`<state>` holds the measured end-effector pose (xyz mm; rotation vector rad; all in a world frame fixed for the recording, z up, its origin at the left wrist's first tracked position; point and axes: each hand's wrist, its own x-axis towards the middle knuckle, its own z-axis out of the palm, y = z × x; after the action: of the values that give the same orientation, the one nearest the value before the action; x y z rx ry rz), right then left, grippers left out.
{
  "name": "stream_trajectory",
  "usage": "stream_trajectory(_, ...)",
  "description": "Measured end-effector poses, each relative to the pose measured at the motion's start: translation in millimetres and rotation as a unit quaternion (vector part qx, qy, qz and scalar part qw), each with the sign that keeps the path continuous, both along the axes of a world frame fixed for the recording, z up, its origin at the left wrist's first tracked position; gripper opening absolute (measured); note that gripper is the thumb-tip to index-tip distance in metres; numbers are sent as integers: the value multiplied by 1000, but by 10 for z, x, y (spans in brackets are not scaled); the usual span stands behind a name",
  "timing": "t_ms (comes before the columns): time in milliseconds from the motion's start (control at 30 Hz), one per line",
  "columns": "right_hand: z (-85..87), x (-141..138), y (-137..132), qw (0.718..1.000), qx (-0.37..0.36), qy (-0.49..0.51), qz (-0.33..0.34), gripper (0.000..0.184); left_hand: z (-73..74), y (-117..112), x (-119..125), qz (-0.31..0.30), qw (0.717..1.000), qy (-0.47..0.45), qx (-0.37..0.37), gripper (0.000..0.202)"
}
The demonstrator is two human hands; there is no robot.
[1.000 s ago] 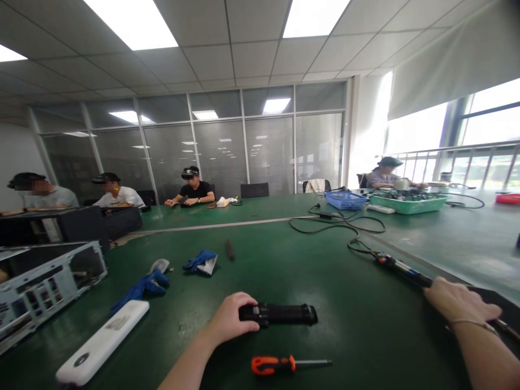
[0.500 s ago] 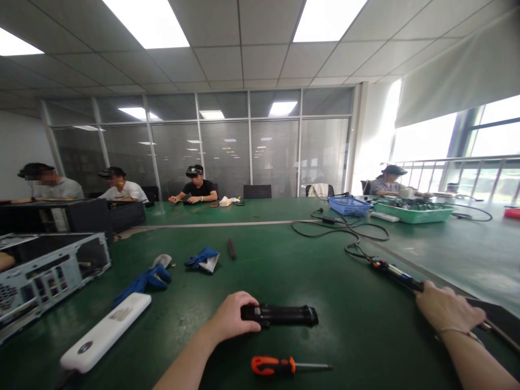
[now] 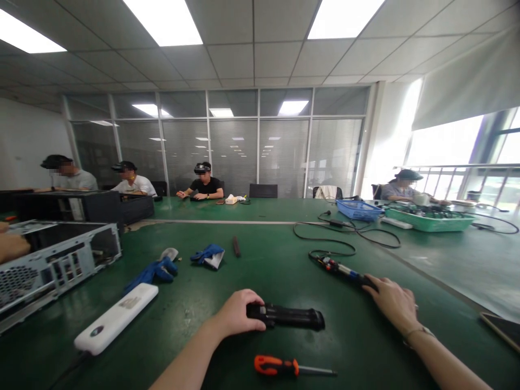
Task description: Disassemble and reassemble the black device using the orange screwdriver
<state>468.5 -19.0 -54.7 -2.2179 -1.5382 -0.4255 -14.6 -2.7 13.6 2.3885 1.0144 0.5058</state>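
My left hand (image 3: 240, 312) is closed around the left end of a black tubular casing (image 3: 294, 316), which lies on the green table. Its fingers and thumb grip it from both sides. Further right, my right hand (image 3: 392, 303) is closed on the near, dark end of a slim rod-shaped electrical assembly (image 3: 345, 272) with a silver and blue middle. Exposed wiring shows at its far end, where a black cord leads off. Below the casing lies an orange and black screwdriver (image 3: 278, 366), its shaft pointing right.
Left on the table are a white power bank-like block (image 3: 117, 319), blue gloves (image 3: 156, 271) and an open metal computer case (image 3: 60, 265) with another person's hand at it. Black cord (image 3: 325, 250) loops toward a blue basket (image 3: 357, 210) and green basket (image 3: 434, 220). Several people sit beyond.
My right hand has moved left, drawing the rod-shaped assembly closer to the casing. The left hand keeps its grip on the casing. The view has turned slightly left.
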Motion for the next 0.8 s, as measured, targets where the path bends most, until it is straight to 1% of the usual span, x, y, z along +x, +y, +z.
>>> stream_trajectory(133, 42, -473, 134, 996, -15, -4, 85, 43, -17, 15, 3, -11, 1000, -12, 9, 45)
stream_trajectory(267, 120, -925, 197, 987, -22, 1, 158, 41, -19, 14, 4, -9, 1000, -11, 15, 45)
stream_trajectory(400, 223, -1346, 214, 971, -30, 11, 236, 39, -30, 17, 3, -4, 1000, -11, 21, 46)
stream_trajectory(500, 303, -1607, 195, 955, -40, 21, 295, 38, -43, 23, -1, -4, 999, -9, 32, 46)
stream_trajectory(633, 403, -1802, 127, 931, -56, 38, 358, 38, -28, 2, -6, -13, 998, 7, 56, 48)
stream_trajectory(800, 492, -1828, 48, 916, -68, 60, 391, 38, 79, -98, 15, -25, 994, 53, 90, 50)
